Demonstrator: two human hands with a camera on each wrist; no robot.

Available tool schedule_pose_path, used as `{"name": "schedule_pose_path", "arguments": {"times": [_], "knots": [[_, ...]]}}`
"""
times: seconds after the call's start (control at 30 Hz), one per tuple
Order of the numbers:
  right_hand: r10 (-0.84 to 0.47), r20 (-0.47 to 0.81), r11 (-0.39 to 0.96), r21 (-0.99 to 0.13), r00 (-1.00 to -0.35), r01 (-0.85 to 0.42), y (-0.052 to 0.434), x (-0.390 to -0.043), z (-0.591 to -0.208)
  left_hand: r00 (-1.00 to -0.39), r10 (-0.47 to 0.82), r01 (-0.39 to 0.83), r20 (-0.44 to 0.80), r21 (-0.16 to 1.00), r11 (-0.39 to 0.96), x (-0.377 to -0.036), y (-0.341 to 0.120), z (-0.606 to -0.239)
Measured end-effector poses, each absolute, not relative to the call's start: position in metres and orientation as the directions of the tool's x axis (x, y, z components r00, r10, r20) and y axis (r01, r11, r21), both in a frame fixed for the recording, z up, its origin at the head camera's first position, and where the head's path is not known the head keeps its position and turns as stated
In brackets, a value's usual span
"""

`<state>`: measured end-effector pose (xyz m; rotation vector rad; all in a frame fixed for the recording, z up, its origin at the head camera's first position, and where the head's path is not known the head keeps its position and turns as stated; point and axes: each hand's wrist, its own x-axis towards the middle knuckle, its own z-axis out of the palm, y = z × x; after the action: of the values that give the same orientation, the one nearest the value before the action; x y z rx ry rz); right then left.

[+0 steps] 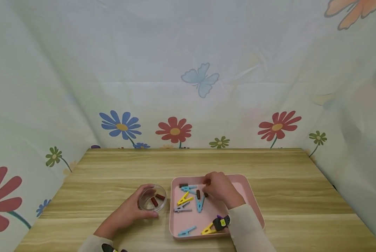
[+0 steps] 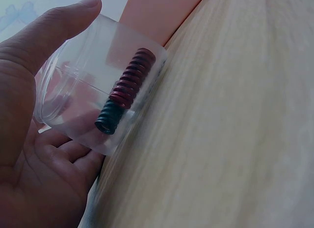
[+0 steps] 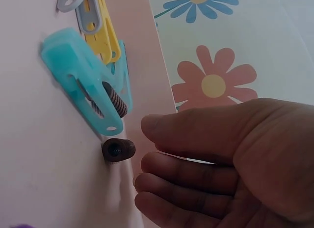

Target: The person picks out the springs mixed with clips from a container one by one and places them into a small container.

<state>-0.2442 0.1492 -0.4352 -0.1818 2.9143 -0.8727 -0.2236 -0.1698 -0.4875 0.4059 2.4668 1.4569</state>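
Your left hand (image 1: 129, 210) is curled round the clear cup (image 1: 152, 198), thumb on the rim and fingers underneath, on the wooden table (image 1: 270, 168) just left of the pink tray (image 1: 254, 206). The cup holds 2 red springs (image 2: 131, 82); the wrist view also shows a dark one (image 2: 109, 117) end-on to a red one, so maybe 3 in all, can't tell for sure.

Your right hand (image 1: 219, 189) is over the far part of the tray, fingers loosely bent, thumb apart from them, nothing between them. It holds nothing. The small dark spring (image 3: 118, 150) lies on the tray floor just beside your fingertips (image 3: 147, 166), a small gap showing, not touching.

Handling, as a guess: the spring is metal, light, stiff enough not to crush, but round, so it'll likely roll or skid on the smooth tray. Pinch it across the middle of the coil w/ thumb and index, not by the ends.

Just left of it a blue clothespin (image 3: 86, 83) has another spring resting against it. More pegs, yellow (image 1: 184, 198), grey (image 1: 182, 209) and blue, are spread over the tray, plus 1 dark spring (image 1: 183, 185) at the far-left corner. Flower-print cloth (image 1: 175, 130) hangs behind the table.
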Motion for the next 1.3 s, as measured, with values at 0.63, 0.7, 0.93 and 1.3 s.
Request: {"name": "schedule_pose_path", "arguments": {"times": [0.63, 0.7, 0.93, 1.3], "knots": [[-0.203, -0.049, 0.849, -0.506, -0.978, -0.151, 0.1496, -0.2425, -0.4413, -0.931, 0.361, 0.134, -0.058, 0.864, 0.486, -0.2247, -0.1704, -0.4896], [-0.205, -0.049, 0.851, -0.503, -0.978, -0.153, 0.1497, -0.2427, -0.4416, -0.928, 0.368, 0.140, -0.054, 0.865, 0.482, -0.2245, -0.1706, -0.4893], [-0.216, -0.051, 0.862, -0.479, -0.975, -0.166, 0.1507, -0.2446, -0.4434, -0.924, 0.380, 0.143, -0.052, 0.873, 0.467, -0.2241, -0.1712, -0.4888], [-0.223, -0.047, 0.884, -0.432, -0.974, -0.182, 0.1495, -0.2433, -0.4438, -0.922, 0.383, 0.135, -0.062, 0.875, 0.464, -0.2232, -0.1711, -0.4876]]}}
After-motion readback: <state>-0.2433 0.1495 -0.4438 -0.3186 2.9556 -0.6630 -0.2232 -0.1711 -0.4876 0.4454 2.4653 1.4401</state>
